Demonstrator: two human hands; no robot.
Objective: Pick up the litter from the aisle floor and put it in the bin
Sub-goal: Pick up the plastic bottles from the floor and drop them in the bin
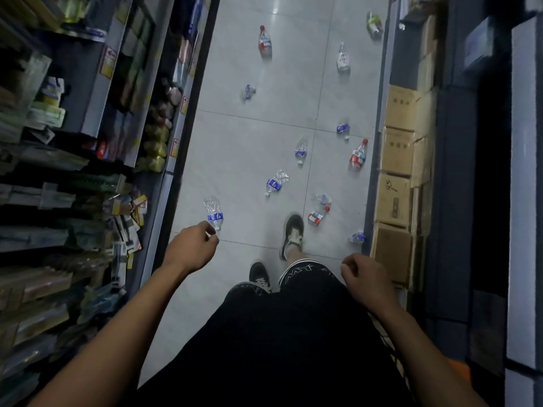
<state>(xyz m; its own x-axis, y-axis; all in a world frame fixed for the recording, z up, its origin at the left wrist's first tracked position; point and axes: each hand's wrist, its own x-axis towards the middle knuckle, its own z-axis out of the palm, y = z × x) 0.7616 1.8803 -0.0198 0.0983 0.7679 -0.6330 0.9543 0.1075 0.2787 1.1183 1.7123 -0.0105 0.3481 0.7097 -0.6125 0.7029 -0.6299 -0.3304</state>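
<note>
Several crushed plastic bottles lie scattered on the grey tiled aisle floor. The nearest, a clear bottle with a blue label [214, 213], lies just beyond my left hand [192, 248]. Another blue-label bottle [276, 183] lies mid-aisle, and a red-label bottle [359, 155] lies near the right side. A small red and white carton [315, 217] sits by my front foot. My left hand hangs with loosely curled fingers and holds nothing. My right hand [363, 276] hangs the same way over my right thigh. No bin is in view.
Stocked shelves [88, 171] line the left side of the aisle. Stacked cardboard boxes [396, 177] stand along the right. My feet in dark shoes [292, 235] stand on the tiles among the nearest litter. More bottles [265, 41] lie farther up the aisle.
</note>
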